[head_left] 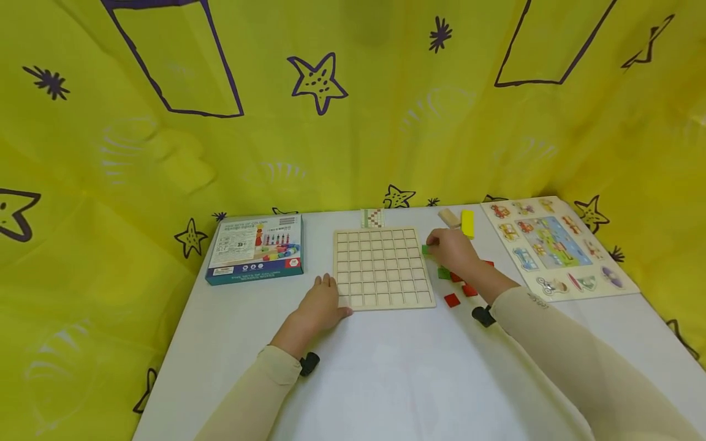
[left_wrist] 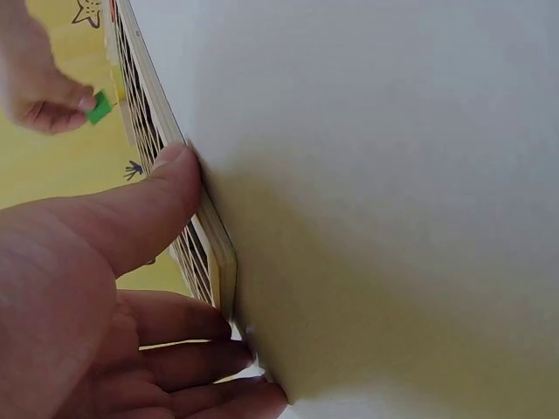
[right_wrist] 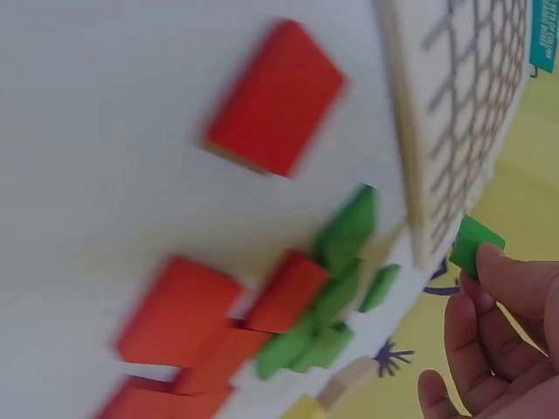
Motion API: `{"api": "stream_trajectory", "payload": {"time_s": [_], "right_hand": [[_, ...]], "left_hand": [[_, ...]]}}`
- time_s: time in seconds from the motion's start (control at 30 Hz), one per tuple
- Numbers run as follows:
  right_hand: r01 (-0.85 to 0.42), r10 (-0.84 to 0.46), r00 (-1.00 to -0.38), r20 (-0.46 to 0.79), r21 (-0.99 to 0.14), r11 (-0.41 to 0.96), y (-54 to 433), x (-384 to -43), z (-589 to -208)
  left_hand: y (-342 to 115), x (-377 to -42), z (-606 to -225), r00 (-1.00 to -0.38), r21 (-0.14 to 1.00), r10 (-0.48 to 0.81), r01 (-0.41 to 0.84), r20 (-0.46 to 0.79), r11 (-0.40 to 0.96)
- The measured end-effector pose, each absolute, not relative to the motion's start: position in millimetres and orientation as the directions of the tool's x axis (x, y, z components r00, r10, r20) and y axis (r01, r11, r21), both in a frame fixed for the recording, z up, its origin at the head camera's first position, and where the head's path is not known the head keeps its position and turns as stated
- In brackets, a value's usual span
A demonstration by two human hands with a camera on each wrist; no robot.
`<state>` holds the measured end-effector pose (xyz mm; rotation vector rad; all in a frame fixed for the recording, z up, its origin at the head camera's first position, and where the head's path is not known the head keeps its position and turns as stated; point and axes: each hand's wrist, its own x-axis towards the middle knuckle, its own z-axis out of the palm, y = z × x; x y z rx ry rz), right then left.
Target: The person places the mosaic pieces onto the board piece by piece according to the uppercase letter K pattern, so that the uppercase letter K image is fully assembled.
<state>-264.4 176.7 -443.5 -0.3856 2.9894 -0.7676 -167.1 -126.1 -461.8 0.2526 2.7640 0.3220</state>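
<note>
Worktop: white, level, beneath all items.
Left hand: grip spread around the near-left corner of the grid board.
Board position: flat, roughly square, one edge facing the person.
Right hand: grip pinched a green tile, raised beside the board's right edge.
Tile axis: tilted; long axis indeterminable.
Backdrop: yellow, star-printed fabric.

Left hand, thumb spread; right hand pinches.

The teal-edged box at left reads "FIVE SETS OF COLUMN".
</note>
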Motion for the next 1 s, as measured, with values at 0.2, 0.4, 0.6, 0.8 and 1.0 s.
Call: {"api": "stream_trajectory", "payload": {"time_s": [0.2, 0.4, 0.6, 0.8, 1.0], "right_hand": [[-0.266, -0.305, -0.952, 0.005, -0.500, 0.824, 148.2, -285.0, -422.5], [-0.298, -0.355, -0.935, -0.009, -0.526, 0.797, 119.4, -299.2, -416.0], [-0.307, -0.374, -0.927, -0.015, -0.540, 0.784, 98.6, -309.9, -418.8], [-0.280, -0.367, -0.929, -0.053, -0.549, 0.787, 82.9, -320.1, -428.0], [-0.260, -0.355, -0.933, -0.057, -0.575, 0.776, 63.9, -328.6, -433.7]], "left_hand": [[-127.4, -165.7, -459.9, -0.921, 0.220, 0.205, 0.137, -0.330, 0.966], [-125.3, -165.6, -457.9, -0.917, 0.192, 0.213, 0.155, -0.337, 0.969], [-124.2, -167.5, -459.1, -0.916, 0.182, 0.220, 0.166, -0.336, 0.969], [-123.0, -168.2, -460.2, -0.914, 0.206, 0.214, 0.149, -0.344, 0.967], [-124.8, -168.3, -459.5, -0.916, 0.177, 0.225, 0.174, -0.333, 0.969]]}}
